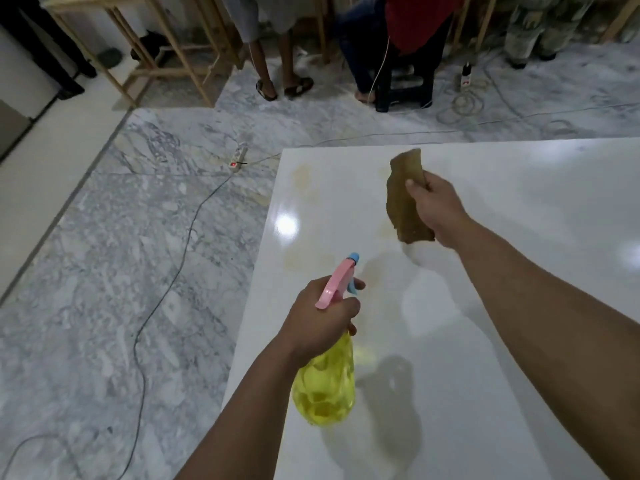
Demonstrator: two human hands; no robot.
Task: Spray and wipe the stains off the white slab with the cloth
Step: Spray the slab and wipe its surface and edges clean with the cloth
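Power strip (239, 156) with a red light on the marble floor (104, 271), upper left of centre. Left hand (320, 315), lower centre, grips a yellow spray bottle (325, 389) at its pink trigger head, above the white slab (485, 341). Faint yellowish stains (302, 174) near the slab's far left corner. Right hand (436, 206), centre right, grips a brown cloth (403, 199), hanging above the slab.

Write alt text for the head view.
A person's left hand grips a yellow spray bottle above a glossy white slab while the right hand holds up a brown cloth. Faint yellowish stains mark the slab.
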